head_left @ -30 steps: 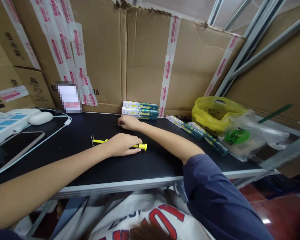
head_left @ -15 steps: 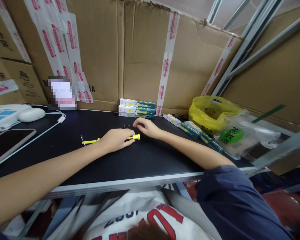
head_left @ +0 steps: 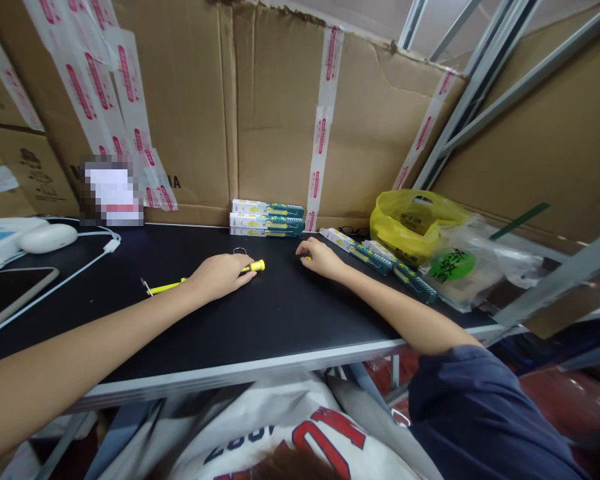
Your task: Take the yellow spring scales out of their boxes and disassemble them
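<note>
My left hand (head_left: 219,276) lies over a slim yellow rod-shaped tool (head_left: 166,288) on the black tabletop, fingers closed around its middle. The tool's rounded yellow end juts out on the right, past my thumb. At its left end is a thin metal piece, and a bent wire loop (head_left: 239,251) shows just beyond my fingers. To the right, my right hand (head_left: 323,259) rests low over the table with curled fingers. A small yellow piece (head_left: 309,258) shows between thumb and fingertips; its exact kind is unclear.
Printed slim boxes (head_left: 266,219) are stacked against the cardboard wall, with more boxes (head_left: 357,251) lying behind my right forearm. A yellow plastic bag (head_left: 400,223) and a clear bag (head_left: 455,270) stand at right. At left are a phone (head_left: 15,293), a white cable and a power strip (head_left: 5,239).
My right hand has moved away to the right from the tool's end, and a small yellow piece now shows in its fingers. My left hand keeps hold of the tool. The view has shifted slightly.
</note>
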